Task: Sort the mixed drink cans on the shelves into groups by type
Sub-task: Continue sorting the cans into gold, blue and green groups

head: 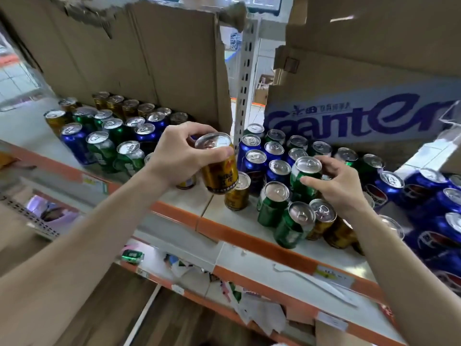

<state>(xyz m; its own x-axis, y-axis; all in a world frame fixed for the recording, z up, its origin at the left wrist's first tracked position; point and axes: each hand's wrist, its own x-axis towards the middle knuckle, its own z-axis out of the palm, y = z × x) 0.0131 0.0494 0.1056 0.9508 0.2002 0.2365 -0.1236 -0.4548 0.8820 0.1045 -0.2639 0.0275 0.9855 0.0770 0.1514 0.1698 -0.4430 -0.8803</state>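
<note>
The left hand (178, 152) grips a gold can (217, 164) by its upper part, fingers curled over the rim and thumb against the side, and holds it tilted in the air just above the front of the shelf (252, 236), near the upright post (245, 78) that divides the two bays. The right hand (335, 182) grasps a green can (303, 177) among the cans of the right bay, thumb on the near side and fingers wrapped round the back; whether that can is lifted or sits on the shelf is hard to tell from this angle.

Just below the held gold can another gold can (237, 192) stands upright on the shelf. In front of the right hand two green cans (272, 204) (294, 227) stand near the orange shelf edge, and beside them a gold can (321, 219) leans against further gold ones. Behind and to the right, blue cans (254, 162) are packed close together, with a few green tops mixed in along the back row, and more blue cans (424, 196) fill the far right.

In the left bay, blue, green and gold cans (104, 136) stand mixed, with a row of gold ones at the back against a torn cardboard sheet (139, 53). A cardboard box with blue lettering (361, 116) stands behind the right bay. On the lower shelf (287, 268) lie papers and a small green object (132, 255).
</note>
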